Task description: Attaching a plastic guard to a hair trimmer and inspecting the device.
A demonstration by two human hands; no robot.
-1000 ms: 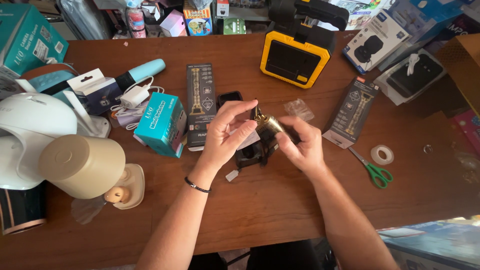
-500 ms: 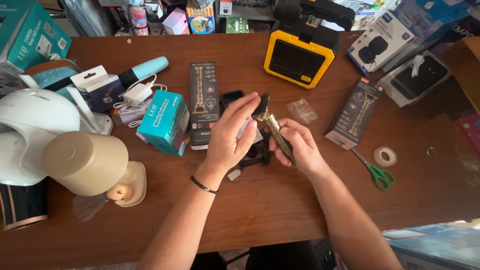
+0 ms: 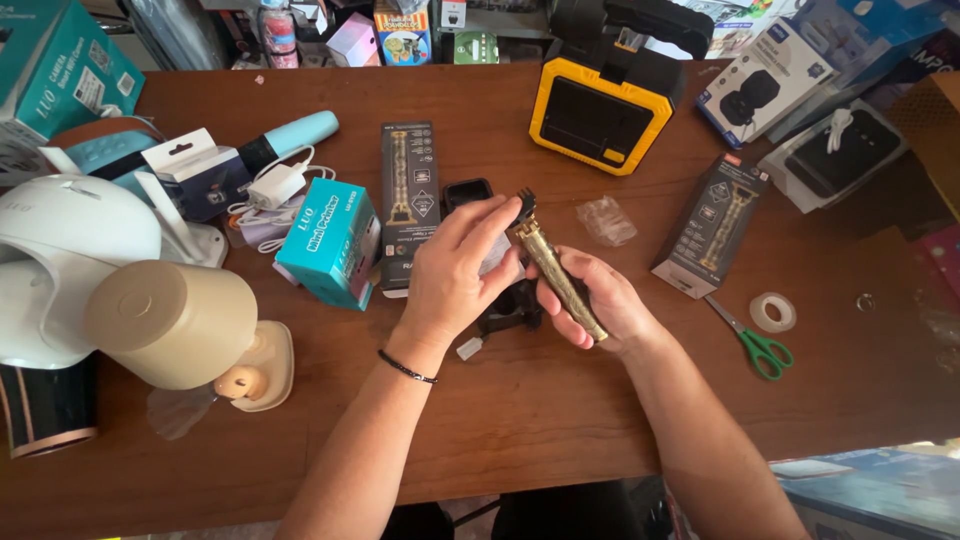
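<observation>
Between hands, above table [image 3: 520, 420]: trimmer [image 3: 556, 272], gold metal body, likely rigid, moderately heavy, slick. Right hand [image 3: 600, 305] wraps lower body; left hand [image 3: 462, 268] fingers pinch near blade head. Grip barrel, avoid teeth.

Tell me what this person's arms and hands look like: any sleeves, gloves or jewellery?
Both arms are bare, with no sleeves in view and no gloves. The left hand has a thin dark bracelet round the wrist. The right hand wears no band at the wrist, and no rings can be made out on either. The fingernails look short and unpainted.
</observation>
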